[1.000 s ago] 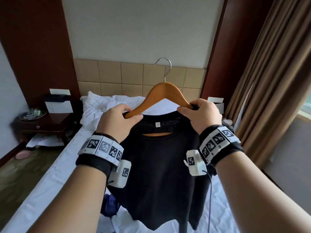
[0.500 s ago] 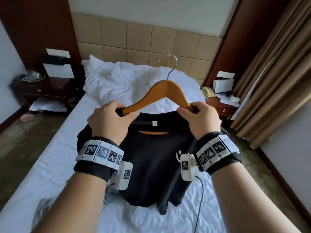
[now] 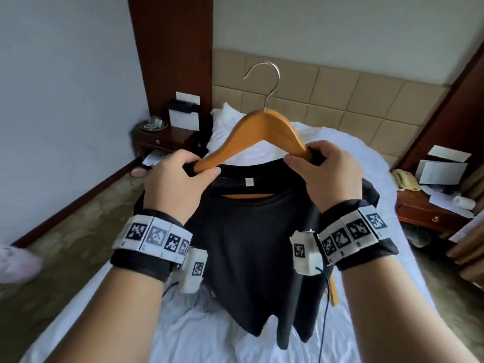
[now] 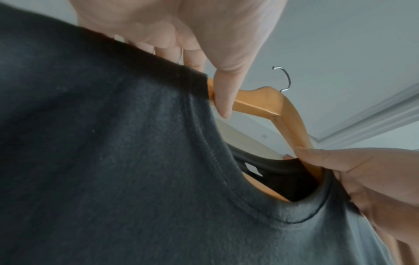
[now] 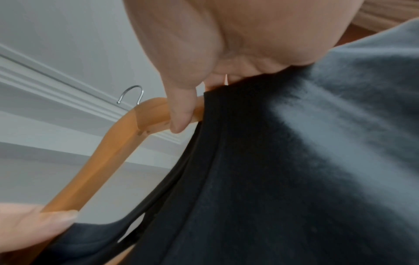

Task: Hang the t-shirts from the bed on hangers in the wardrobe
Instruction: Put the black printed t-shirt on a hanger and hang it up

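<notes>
Hanger [image 3: 258, 132] is smooth orange-ish wood w/ a shiny metal hook [image 3: 264, 82]. T-shirt [image 3: 262, 231] is matte black knit cloth, bed sheet [image 3: 199, 334] wrinkly white fabric.

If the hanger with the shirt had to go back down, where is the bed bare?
Bare white sheet lies between black t-shirt and pillows. Crowded: grey garment beside left wrist, cluttered right nightstand.

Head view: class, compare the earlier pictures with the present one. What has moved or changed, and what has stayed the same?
The view has swung left: the left nightstand and wall now show more. The black t-shirt hangs over the bed much as before. No grip changed: the left hand and right hand still hold the shirt's shoulders on the wooden hanger, hook up.
</notes>
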Motion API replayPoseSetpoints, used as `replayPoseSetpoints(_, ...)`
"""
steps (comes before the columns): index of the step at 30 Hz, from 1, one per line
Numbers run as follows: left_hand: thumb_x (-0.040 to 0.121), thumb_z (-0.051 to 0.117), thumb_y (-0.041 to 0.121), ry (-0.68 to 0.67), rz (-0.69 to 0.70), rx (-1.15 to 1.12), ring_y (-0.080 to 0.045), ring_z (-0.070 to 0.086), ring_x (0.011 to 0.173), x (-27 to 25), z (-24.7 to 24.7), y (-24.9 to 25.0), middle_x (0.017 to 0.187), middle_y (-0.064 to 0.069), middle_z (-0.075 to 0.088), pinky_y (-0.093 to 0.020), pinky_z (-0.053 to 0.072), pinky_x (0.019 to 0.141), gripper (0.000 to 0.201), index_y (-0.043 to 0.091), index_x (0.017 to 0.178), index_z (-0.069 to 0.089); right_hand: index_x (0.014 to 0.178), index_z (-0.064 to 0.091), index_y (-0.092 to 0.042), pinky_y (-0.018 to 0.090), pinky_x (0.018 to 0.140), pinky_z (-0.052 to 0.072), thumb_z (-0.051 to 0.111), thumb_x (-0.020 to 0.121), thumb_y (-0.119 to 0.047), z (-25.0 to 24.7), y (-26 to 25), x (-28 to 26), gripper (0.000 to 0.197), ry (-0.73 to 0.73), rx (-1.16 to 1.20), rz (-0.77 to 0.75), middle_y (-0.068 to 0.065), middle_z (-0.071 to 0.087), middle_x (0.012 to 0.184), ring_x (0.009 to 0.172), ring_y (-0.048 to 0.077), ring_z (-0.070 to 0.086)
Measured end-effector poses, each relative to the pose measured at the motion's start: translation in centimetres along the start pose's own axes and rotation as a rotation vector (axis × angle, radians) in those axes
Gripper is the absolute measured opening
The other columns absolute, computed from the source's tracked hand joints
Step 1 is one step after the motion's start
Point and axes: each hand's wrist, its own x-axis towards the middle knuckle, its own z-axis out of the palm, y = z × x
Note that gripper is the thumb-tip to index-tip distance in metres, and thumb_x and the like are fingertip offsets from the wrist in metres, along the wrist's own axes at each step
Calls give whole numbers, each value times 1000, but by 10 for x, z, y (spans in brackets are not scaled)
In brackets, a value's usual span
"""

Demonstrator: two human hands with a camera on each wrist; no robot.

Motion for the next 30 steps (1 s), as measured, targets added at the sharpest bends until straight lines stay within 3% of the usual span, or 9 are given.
replayPoseSetpoints(4,83,77,52,188,5,39,-8,58,83,-7,-63,22,88,17,65,-25,42,67,27,31,98,69,89,65,-37,51,93,50,73,76,-61,-11,-48,9,28,-7,146,-185,-19,66,79,86,13,64)
replayPoseSetpoints(8,81,76,58,314,-67,119,-13,62,86,-30,-116,19,87,16,66,-33,49,76,32,31,94,67,93,69,-30,27,69,48,78,80,-58,1,-84,10,32,-236,196,-300,-15,68,83,80,7,64)
replayPoseSetpoints(10,81,74,61,394,-134,171,-10,63,84,-55,-145,9,85,17,67,-34,51,76,32,32,93,66,99,70,-31,16,67,42,79,80,-56,18,-99,1,33,-352,250,-375,-17,67,86,81,-2,60)
replayPoseSetpoints(12,81,73,61,477,-217,213,-12,63,86,-85,-173,-6,85,17,67,-36,52,79,32,33,93,65,112,70,-31,19,79,46,77,79,-62,40,-104,-12,46,-471,301,-433,-16,69,98,93,3,63)
replayPoseSetpoints(15,81,71,63,560,-337,286,-15,64,89,-133,-216,-27,87,17,67,-38,53,81,33,33,93,65,124,65,-35,38,99,51,72,69,-76,76,-109,-39,69,-632,303,-496,-12,70,114,110,14,64)
replayPoseSetpoints(19,83,77,54,627,-473,344,-5,62,85,-195,-266,-49,89,16,67,-24,42,63,28,29,92,66,124,66,-30,27,85,47,88,77,-28,119,-119,-82,52,-884,268,-511,-7,69,104,99,16,65)
replayPoseSetpoints(22,80,79,54,652,-559,379,-7,63,84,-227,-298,-61,90,14,67,-26,44,65,28,32,87,64,125,68,-22,23,81,42,82,78,-8,163,-127,-113,51,-974,151,-520,-2,71,103,95,18,65)
replayPoseSetpoints(26,77,80,56,674,-616,424,-12,63,90,-257,-341,-80,93,14,68,-35,50,78,29,33,88,67,115,72,-22,25,81,45,76,79,-5,206,-158,-155,41,-1007,94,-527,-1,74,105,94,19,67)
replayPoseSetpoints(30,78,79,58,717,-664,458,-14,64,90,-285,-397,-105,90,14,67,-36,49,79,30,32,89,67,106,76,-29,26,75,49,72,76,-23,237,-196,-188,31,-992,41,-576,-8,76,93,85,16,70)
